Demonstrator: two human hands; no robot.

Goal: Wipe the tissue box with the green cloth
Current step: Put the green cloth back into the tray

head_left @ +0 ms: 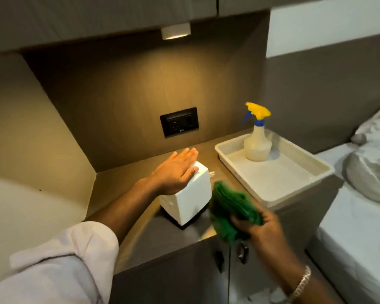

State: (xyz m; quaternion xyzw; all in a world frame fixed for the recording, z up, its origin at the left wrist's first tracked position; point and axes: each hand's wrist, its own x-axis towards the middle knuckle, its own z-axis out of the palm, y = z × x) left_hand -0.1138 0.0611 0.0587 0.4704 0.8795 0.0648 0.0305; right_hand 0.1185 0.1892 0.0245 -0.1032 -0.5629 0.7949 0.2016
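Note:
A white cube-shaped tissue box (190, 199) with a dark base stands on the brown countertop (127, 194) in the alcove. My left hand (176, 170) lies flat over the box's top, fingers stretched out and together, palm down; whether it presses on the box is unclear. My right hand (261, 224) grips a crumpled green cloth (233, 207) just right of the box, near its right face. The cloth and right hand are motion-blurred.
A cream tray (305, 176) at the right of the counter holds a spray bottle (257, 139) with a yellow and blue head. A black socket plate (179, 121) sits on the back wall. A bed (360, 216) lies right. Cabinet doors (206, 270) are below.

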